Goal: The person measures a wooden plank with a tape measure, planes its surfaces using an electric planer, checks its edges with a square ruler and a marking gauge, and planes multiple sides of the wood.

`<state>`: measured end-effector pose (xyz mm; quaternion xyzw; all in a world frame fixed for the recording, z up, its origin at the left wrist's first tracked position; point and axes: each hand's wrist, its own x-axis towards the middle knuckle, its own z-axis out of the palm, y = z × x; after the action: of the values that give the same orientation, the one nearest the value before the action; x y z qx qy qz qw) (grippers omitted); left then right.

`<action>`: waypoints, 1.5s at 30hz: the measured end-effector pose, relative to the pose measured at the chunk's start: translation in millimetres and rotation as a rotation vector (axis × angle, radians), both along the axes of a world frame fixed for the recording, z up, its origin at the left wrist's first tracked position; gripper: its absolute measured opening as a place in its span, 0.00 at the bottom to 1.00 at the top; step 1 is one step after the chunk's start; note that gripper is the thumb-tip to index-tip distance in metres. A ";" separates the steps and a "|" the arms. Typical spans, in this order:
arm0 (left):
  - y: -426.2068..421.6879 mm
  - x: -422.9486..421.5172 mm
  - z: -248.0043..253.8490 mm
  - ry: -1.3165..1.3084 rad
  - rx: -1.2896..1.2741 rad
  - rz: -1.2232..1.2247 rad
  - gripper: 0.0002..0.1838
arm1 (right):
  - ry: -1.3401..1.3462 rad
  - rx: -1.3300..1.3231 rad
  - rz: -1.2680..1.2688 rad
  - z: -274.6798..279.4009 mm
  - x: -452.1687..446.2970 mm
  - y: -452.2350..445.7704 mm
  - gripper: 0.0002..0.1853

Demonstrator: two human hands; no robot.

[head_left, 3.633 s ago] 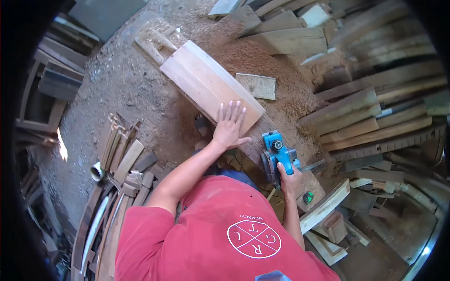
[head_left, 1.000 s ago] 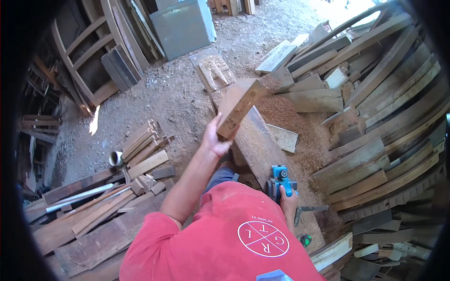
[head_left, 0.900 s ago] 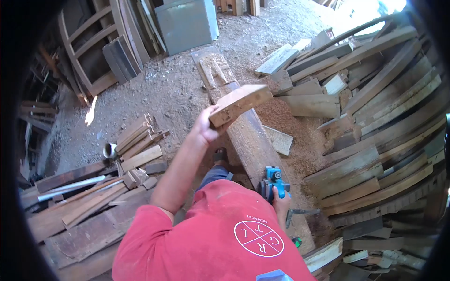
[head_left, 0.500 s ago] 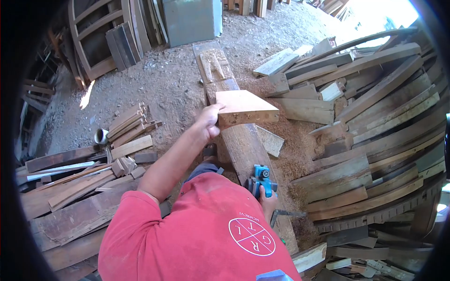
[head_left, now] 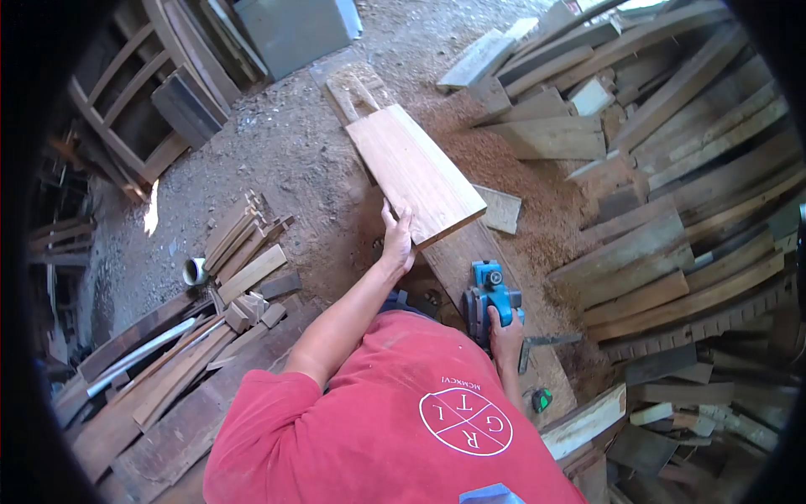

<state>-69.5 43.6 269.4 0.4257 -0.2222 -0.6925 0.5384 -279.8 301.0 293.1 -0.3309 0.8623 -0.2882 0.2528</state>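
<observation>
A wide, pale wooden board (head_left: 416,172) lies flat along the long work plank (head_left: 457,256), its far end next to a notched wooden piece (head_left: 357,94). My left hand (head_left: 399,238) grips the board's near left edge, with fingers on the top face and the rest of the grip partly hidden. On the near part of the plank, my right hand (head_left: 506,334) is wrapped round the handle of a blue power planer (head_left: 494,294). The planer stands just beyond the board's near end.
Stacked timber (head_left: 655,244) fills the right side. Wood offcuts (head_left: 252,277) and a white pipe (head_left: 195,270) lie at the left. A metal square (head_left: 550,340) and a green-black tape measure (head_left: 541,399) rest near the planer. Sawdust (head_left: 495,160) covers the ground beyond the plank.
The board, earlier raised and tilted in my left hand, has come down flat onto the plank with its broad pale face up. My right hand has stayed on the planer.
</observation>
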 end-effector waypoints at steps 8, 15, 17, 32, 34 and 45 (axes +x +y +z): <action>-13.6 37.9 -66.2 -1.100 0.098 -0.170 0.50 | -0.148 0.033 -0.050 16.5 -1.9 -4.5 0.25; -88.5 38.5 -56.0 -1.521 -0.452 -0.305 0.43 | -0.085 0.041 0.035 82.7 37.3 -38.5 0.24; -145.8 32.8 -60.3 -1.721 -0.657 -0.363 0.44 | -0.172 0.051 -0.040 67.1 53.1 -47.6 0.20; -262.2 43.1 -85.4 -1.954 -0.803 -0.376 0.47 | 0.199 -0.208 -0.343 38.5 101.7 -229.3 0.25; -260.7 44.3 -85.0 -1.960 -0.790 -0.384 0.48 | 0.133 -0.184 -0.401 43.6 81.5 -260.2 0.25; -263.5 38.7 -90.0 -2.015 -0.867 -0.342 0.50 | 0.088 -0.148 -0.426 34.2 87.5 -257.0 0.23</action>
<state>-30.8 -219.9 179.4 0.5332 -0.8375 0.0418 0.1121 -192.2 44.0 327.3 -0.1711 0.8994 -0.3829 0.1236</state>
